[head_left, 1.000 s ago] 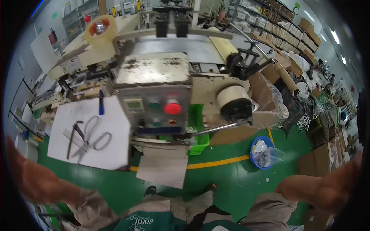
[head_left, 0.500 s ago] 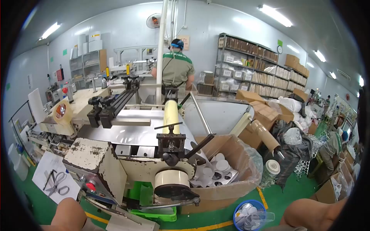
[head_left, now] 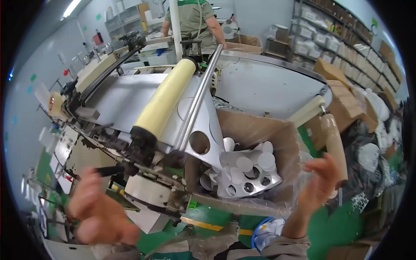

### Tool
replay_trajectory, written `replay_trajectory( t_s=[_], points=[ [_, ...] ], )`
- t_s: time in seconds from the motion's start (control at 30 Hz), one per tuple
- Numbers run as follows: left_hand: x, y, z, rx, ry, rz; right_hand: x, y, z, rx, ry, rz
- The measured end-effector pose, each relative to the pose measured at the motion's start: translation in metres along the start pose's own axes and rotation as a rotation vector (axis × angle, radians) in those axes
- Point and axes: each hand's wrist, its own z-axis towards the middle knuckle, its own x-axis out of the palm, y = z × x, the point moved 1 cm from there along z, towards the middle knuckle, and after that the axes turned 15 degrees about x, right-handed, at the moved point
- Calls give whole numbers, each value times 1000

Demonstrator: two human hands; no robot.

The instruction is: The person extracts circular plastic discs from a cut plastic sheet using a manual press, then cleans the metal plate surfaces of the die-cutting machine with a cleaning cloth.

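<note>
My left hand (head_left: 102, 214), smeared by motion, is raised at the lower left with its fingers apart. Its fingertips overlap a black lever handle (head_left: 113, 170) on the corner of the machine. To the right, my right hand (head_left: 320, 180) is up with slightly bent fingers and nothing in them, beside a cardboard box (head_left: 260, 206) lined with clear plastic. White discs (head_left: 245, 164) and a punched silvery sheet (head_left: 271, 184) lie in the box. A white web with round holes (head_left: 206, 117) runs down into it, past a yellow roller (head_left: 167, 97) and a metal bar (head_left: 201, 93).
A person (head_left: 190, 19) stands behind the machine with their back to me. A blue basket (head_left: 255, 232) of white pieces is on the floor in front of me. At the right are a wrapped roll (head_left: 334, 143), cartons (head_left: 342, 95) and shelves (head_left: 342, 41).
My view has tipped down and come closer to the machine and box. Both hands have risen into view; earlier only parts of my arms showed at the bottom.
</note>
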Motion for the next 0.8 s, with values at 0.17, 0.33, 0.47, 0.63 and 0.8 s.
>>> replay_trajectory(
  t_s=[0.17,0.33,0.47,0.63,0.8],
  points=[
    [129,19,0,-829,454,41,37,-211,16,736,374,208],
    [157,30,-11,-715,418,477,90,-327,9,1065,602,419],
    [161,35,-23,-518,461,689,136,-393,13,1249,600,567],
    [160,34,-28,-485,478,788,193,-434,19,1540,750,615],
    [160,31,-33,-502,487,858,225,-430,22,1632,873,953]
  ],
)
